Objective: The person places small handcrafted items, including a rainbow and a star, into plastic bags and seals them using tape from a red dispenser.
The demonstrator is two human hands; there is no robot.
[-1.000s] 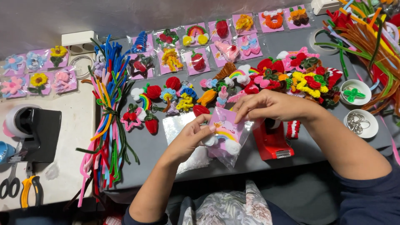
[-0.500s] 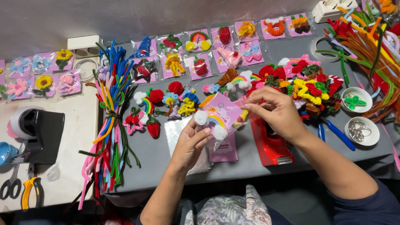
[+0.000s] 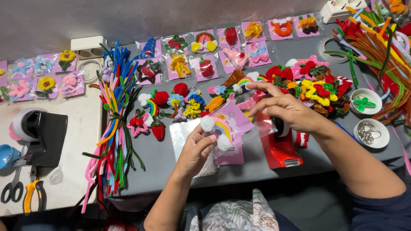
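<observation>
Grey table (image 3: 171,167) crowded with pipe-cleaner crafts. Long bundle of coloured pipe cleaners (image 3: 113,124) lies left of work.

Red tape dispenser (image 3: 280,147) now exposed; half second ago right hand (image 3: 287,112) sat at rainbow, now lifted over dispenser, fingers pinched, contents not discernible — likely fetching tape.

Pink card (image 3: 233,128) beneath rainbow.

Left hand (image 3: 195,149) closed around rainbow charm (image 3: 218,130), raised above table, unchanged.

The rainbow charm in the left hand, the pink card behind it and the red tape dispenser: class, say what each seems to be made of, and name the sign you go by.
Rainbow charm: fuzzy pipe-cleaner wire, with white pompom ends; its pile looks soft and matt.
Pink card: probably printed paper card, flat, in a glossy clear sleeve.
Red tape dispenser: likely hard plastic, smooth with a slight shine.
</observation>
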